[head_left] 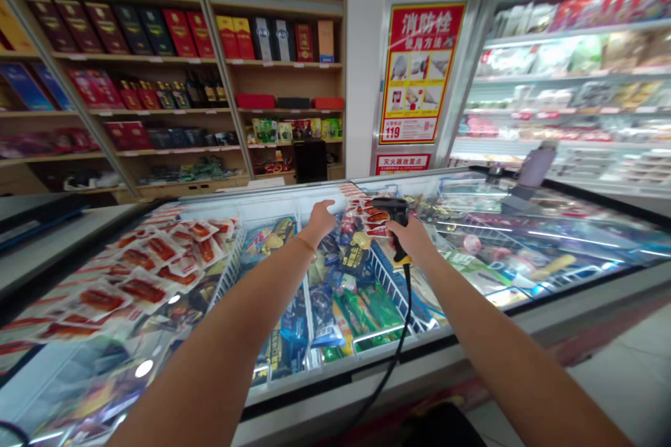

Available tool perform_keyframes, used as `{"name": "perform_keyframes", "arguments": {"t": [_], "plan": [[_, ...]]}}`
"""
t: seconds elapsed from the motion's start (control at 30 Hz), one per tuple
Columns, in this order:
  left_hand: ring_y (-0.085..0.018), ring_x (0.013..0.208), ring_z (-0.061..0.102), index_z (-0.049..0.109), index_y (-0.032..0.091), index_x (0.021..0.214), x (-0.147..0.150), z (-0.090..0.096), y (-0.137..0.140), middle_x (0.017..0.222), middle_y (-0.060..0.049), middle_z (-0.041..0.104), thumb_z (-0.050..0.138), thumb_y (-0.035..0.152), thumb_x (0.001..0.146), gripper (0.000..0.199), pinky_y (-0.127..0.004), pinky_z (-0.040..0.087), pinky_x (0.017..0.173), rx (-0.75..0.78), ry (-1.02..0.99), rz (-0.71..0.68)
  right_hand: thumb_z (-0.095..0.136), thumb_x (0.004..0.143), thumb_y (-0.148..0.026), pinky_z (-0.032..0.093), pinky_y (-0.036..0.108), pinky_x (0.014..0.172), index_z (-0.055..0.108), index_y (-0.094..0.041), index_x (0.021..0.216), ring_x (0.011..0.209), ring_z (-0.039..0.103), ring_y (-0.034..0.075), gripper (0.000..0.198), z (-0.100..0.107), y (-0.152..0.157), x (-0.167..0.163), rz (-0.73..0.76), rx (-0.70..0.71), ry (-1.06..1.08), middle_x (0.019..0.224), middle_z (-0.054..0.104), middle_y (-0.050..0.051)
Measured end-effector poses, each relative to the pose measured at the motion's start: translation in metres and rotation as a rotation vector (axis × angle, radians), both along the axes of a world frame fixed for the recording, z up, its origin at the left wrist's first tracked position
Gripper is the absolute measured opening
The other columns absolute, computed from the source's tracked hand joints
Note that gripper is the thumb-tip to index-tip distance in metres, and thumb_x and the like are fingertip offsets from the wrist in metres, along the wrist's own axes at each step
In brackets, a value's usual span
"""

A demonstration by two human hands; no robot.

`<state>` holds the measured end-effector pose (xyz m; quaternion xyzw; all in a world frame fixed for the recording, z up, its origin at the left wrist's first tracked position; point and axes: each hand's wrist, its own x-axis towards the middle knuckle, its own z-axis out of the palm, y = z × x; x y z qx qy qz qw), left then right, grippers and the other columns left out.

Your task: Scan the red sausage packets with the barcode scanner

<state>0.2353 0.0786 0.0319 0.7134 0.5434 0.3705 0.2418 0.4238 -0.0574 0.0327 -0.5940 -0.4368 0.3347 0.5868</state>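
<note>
My right hand [412, 237] is wrapped round the grip of a black handheld barcode scanner [393, 213] with yellow trim. Its head points left, and a black cable [401, 342] trails down from the grip. My left hand [319, 220] is held out over the chest freezer, thumb stretched to the right. Its other fingers are mostly hidden, so I cannot tell if it holds anything. Between the two hands show several clear packs of reddish meat [370, 213]. Beneath them, a white wire basket [374, 269] holds dark blue and green frozen food bags [361, 307].
More vacuum packs [157, 248] lie spread at the left of the freezer. The freezer's front rim [356, 377] runs below my arms. At the right, a lilac bottle-like object [537, 164] stands on the glass. Shelves of boxes [283, 42] and a lit refrigerated display [571, 77] stand behind.
</note>
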Motion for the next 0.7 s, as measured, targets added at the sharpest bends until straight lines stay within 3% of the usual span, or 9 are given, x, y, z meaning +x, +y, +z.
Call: {"name": "perform_keyframes", "arguments": {"t": [0.13, 0.33, 0.47, 0.6, 0.7], "plan": [[-0.030, 0.108, 0.068, 0.063, 0.017, 0.132, -0.066, 0.003, -0.009, 0.124, -0.014, 0.067, 0.066, 0.003, 0.069, 0.064, -0.036, 0.054, 0.092, -0.027, 0.143, 0.120, 0.064, 0.073, -0.021, 0.042, 0.023, 0.035, 0.049, -0.021, 0.078, 0.037, 0.053, 0.012, 0.015, 0.006, 0.002, -0.046, 0.033, 0.020, 0.063, 0.050, 0.055, -0.006], [-0.036, 0.137, 0.045, 0.056, 0.020, 0.137, -0.176, 0.012, -0.018, 0.145, -0.016, 0.051, 0.067, 0.018, 0.077, 0.061, -0.051, 0.034, 0.114, 0.044, 0.360, 0.281, 0.064, 0.070, -0.023, 0.043, 0.022, 0.035, 0.050, -0.021, 0.078, 0.039, 0.055, 0.013, 0.016, 0.006, 0.005, -0.119, 0.152, 0.040, 0.052, 0.052, 0.056, -0.005], [-0.038, 0.127, 0.051, 0.059, 0.013, 0.126, -0.239, 0.011, -0.030, 0.131, -0.021, 0.058, 0.066, 0.037, 0.082, 0.051, -0.051, 0.040, 0.106, 0.179, 0.717, 0.350, 0.064, 0.070, -0.024, 0.041, 0.022, 0.035, 0.052, -0.021, 0.083, 0.038, 0.054, 0.012, 0.018, -0.006, 0.007, -0.156, 0.196, 0.054, 0.078, 0.052, 0.056, -0.006], [-0.039, 0.110, 0.060, 0.059, 0.005, 0.114, -0.279, 0.006, -0.039, 0.116, -0.025, 0.062, 0.055, 0.030, 0.091, 0.035, -0.051, 0.045, 0.093, 0.193, 0.805, 0.416, 0.064, 0.071, -0.026, 0.042, 0.022, 0.036, 0.050, -0.021, 0.084, 0.040, 0.055, 0.012, 0.020, -0.028, 0.008, -0.170, 0.212, 0.059, 0.087, 0.054, 0.057, -0.006], [-0.033, 0.100, 0.063, 0.061, 0.008, 0.107, -0.293, 0.004, -0.039, 0.106, -0.019, 0.065, 0.051, 0.024, 0.093, 0.024, -0.045, 0.047, 0.087, 0.194, 0.844, 0.412, 0.065, 0.070, -0.026, 0.043, 0.022, 0.036, 0.049, -0.022, 0.081, 0.040, 0.056, 0.012, 0.020, -0.040, 0.008, -0.166, 0.216, 0.041, 0.032, 0.055, 0.058, -0.005]]}}
